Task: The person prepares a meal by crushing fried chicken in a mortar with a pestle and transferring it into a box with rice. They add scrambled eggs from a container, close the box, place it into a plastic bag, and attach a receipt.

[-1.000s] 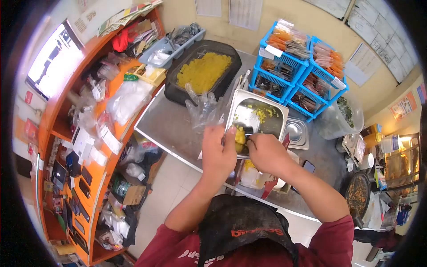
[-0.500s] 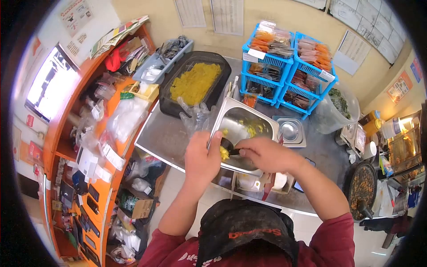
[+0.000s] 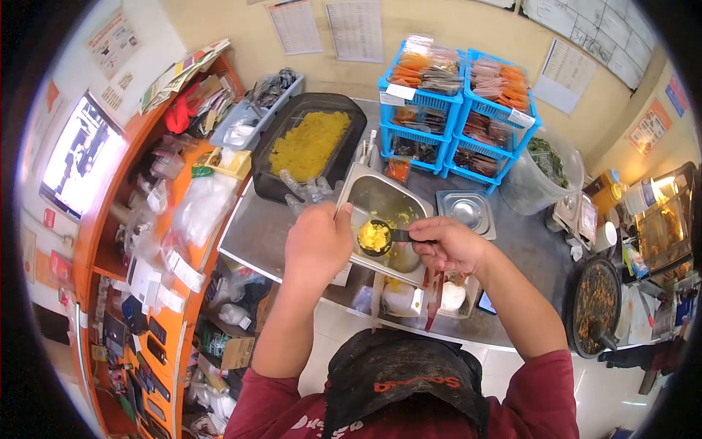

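My left hand (image 3: 319, 233) is closed on the left rim of a steel food pan (image 3: 380, 196), which sits tilted at the counter's front edge. Bits of yellow food cling to the inside of the pan. In my right hand (image 3: 452, 246) is the handle of a black measuring scoop (image 3: 398, 235), held level over the pan. Chunky yellow food (image 3: 374, 236) fills its cup. Just beyond my left hand lies a crumpled clear plastic glove (image 3: 311, 190), against a black tray (image 3: 257, 175) spread with a yellow mash (image 3: 307, 143).
Stacked blue baskets (image 3: 417, 139) of packets stand behind the pan. A steel lid (image 3: 468, 212) lies right of it, with a clear tub (image 3: 537, 179) of greens beyond. Below the pan is an open container (image 3: 402, 298). Orange shelving (image 3: 186, 307) runs along the left.
The scoop has come up from the pan's left side, away from my left hand, and now shows its full cup. My right hand has moved slightly right and turned palm-up.
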A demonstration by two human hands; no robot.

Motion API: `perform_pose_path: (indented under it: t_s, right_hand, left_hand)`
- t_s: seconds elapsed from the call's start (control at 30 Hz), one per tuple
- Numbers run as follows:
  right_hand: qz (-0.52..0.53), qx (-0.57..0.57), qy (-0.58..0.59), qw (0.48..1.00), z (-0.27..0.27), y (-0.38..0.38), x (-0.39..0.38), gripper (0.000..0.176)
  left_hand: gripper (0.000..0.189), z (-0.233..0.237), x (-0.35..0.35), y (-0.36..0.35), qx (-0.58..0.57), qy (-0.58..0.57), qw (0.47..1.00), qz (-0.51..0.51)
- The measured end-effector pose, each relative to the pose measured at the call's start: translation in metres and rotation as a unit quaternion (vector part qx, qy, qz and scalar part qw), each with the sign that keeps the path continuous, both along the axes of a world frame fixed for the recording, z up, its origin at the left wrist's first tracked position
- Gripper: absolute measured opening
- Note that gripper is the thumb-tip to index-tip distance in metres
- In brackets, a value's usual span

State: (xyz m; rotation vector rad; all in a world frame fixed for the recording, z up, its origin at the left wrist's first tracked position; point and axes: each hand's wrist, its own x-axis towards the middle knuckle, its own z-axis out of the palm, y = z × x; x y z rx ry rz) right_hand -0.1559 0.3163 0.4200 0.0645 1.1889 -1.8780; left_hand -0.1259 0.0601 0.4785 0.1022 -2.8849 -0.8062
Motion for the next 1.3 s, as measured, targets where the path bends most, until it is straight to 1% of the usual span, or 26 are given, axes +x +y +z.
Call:
perform_pose_path:
  t_s: [0.07, 0.13, 0.17, 0.2, 0.23, 0.3, 0.37, 0.4, 0.43, 0.5, 0.53, 0.57, 0.6, 0.67, 0.7, 0.73, 0.8, 0.83, 0.9, 0.93, 1.0, 1.1, 1.17, 1.23, 1.27, 1.3]
  right_hand:
    - [-0.017, -0.016, 0.008, 1.000, 0.003, 0.002, 0.004, 0.022]
    - [-0.075, -0.042, 0.029, 0.996, 0.000, 0.009, 0.009, 0.022]
    - [-0.104, -0.054, 0.038, 0.992, -0.002, 0.016, 0.012, 0.022]
    - [-0.108, -0.038, 0.039, 0.993, 0.001, 0.031, 0.016, 0.022]
    - [-0.137, -0.041, 0.044, 0.989, -0.001, 0.047, 0.024, 0.022]
    - [-0.199, -0.042, 0.056, 0.978, -0.007, 0.085, 0.038, 0.022]
    - [-0.220, 0.052, 0.075, 0.971, -0.018, 0.126, 0.063, 0.020]
    - [-0.226, 0.099, 0.086, 0.965, -0.025, 0.139, 0.076, 0.019]
    - [-0.211, 0.167, 0.098, 0.958, -0.034, 0.145, 0.084, 0.018]
    - [-0.174, 0.298, 0.118, 0.931, -0.064, 0.152, 0.102, 0.015]
    - [-0.174, 0.332, 0.160, 0.913, -0.084, 0.140, 0.109, 0.016]
    - [-0.149, 0.424, 0.261, 0.855, -0.081, 0.114, 0.113, 0.017]
    - [-0.140, 0.491, 0.504, 0.697, -0.136, 0.111, 0.121, 0.018]
    - [-0.066, 0.584, 0.490, 0.644, -0.175, 0.095, 0.128, 0.022]
    - [-0.027, 0.626, 0.482, 0.613, -0.180, 0.089, 0.131, 0.026]
    - [-0.064, 0.614, 0.491, 0.615, -0.180, 0.090, 0.135, 0.028]
    - [-0.138, 0.584, 0.508, 0.617, -0.175, 0.088, 0.143, 0.034]
    - [-0.120, 0.596, 0.498, 0.619, -0.177, 0.087, 0.149, 0.033]
    - [-0.085, 0.618, 0.476, 0.619, -0.181, 0.085, 0.158, 0.031]
    - [-0.091, 0.618, 0.482, 0.615, -0.181, 0.086, 0.157, 0.030]
    - [-0.103, 0.613, 0.490, 0.610, -0.178, 0.083, 0.156, 0.027]
    - [-0.202, 0.588, 0.478, 0.620, -0.164, 0.095, 0.157, 0.020]
    - [-0.347, 0.427, 0.406, 0.729, -0.135, 0.103, 0.150, 0.015]
    - [-0.350, 0.358, 0.329, 0.801, -0.065, 0.095, 0.143, 0.020]
    - [-0.306, 0.393, 0.448, 0.743, -0.034, 0.081, 0.133, 0.021]
    - [-0.258, 0.420, 0.557, 0.668, -0.006, 0.057, 0.119, 0.024]
  left_hand:
    - [0.039, 0.000, -0.001, 0.002, 0.014, 0.000, 1.000, 0.008]
    - [0.038, 0.004, -0.001, 0.001, 0.037, -0.008, 0.999, 0.017]
    - [0.039, 0.000, -0.001, -0.005, 0.048, 0.011, 0.998, 0.028]
    - [0.040, -0.006, -0.002, -0.015, 0.058, 0.029, 0.997, 0.038]
    - [0.041, -0.012, -0.001, -0.025, 0.069, 0.043, 0.996, 0.045]
    - [0.041, -0.023, 0.006, -0.048, 0.134, 0.076, 0.986, 0.067]
    - [0.043, -0.030, 0.016, -0.070, 0.116, 0.103, 0.982, 0.108]
    - [0.042, -0.037, 0.021, -0.082, 0.130, 0.085, 0.978, 0.137]
    - [0.042, -0.044, 0.025, -0.092, 0.142, 0.068, 0.973, 0.166]
    - [0.041, -0.054, 0.033, -0.099, 0.202, 0.065, 0.964, 0.161]
    - [0.041, -0.058, 0.035, -0.100, 0.231, 0.064, 0.958, 0.157]
    - [0.041, -0.063, 0.035, -0.100, 0.236, 0.061, 0.957, 0.158]
    - [0.040, -0.069, 0.035, -0.101, 0.241, 0.058, 0.956, 0.160]
    - [0.040, -0.070, 0.036, -0.097, 0.249, 0.047, 0.954, 0.162]
    - [0.040, -0.066, 0.037, -0.090, 0.252, 0.038, 0.953, 0.163]
    - [0.040, -0.065, 0.037, -0.084, 0.257, 0.030, 0.952, 0.166]
    - [0.043, -0.068, 0.035, -0.072, 0.275, 0.082, 0.947, 0.144]
    - [0.046, -0.069, 0.035, -0.068, 0.283, 0.108, 0.944, 0.130]
    - [0.041, -0.068, 0.033, -0.066, 0.255, 0.081, 0.955, 0.129]
    - [0.040, -0.068, 0.033, -0.065, 0.243, 0.070, 0.958, 0.134]
    - [0.038, -0.072, 0.031, -0.063, 0.267, 0.081, 0.953, 0.123]
    - [0.035, -0.084, 0.026, -0.059, 0.281, 0.125, 0.946, 0.106]
    - [0.031, -0.087, 0.024, -0.053, 0.294, 0.168, 0.939, 0.058]
    - [0.029, -0.075, 0.022, -0.038, 0.243, 0.203, 0.948, 0.034]
    - [0.028, -0.068, 0.021, -0.030, 0.218, 0.220, 0.951, 0.018]
    - [0.028, -0.064, 0.019, -0.023, 0.213, 0.213, 0.953, 0.014]
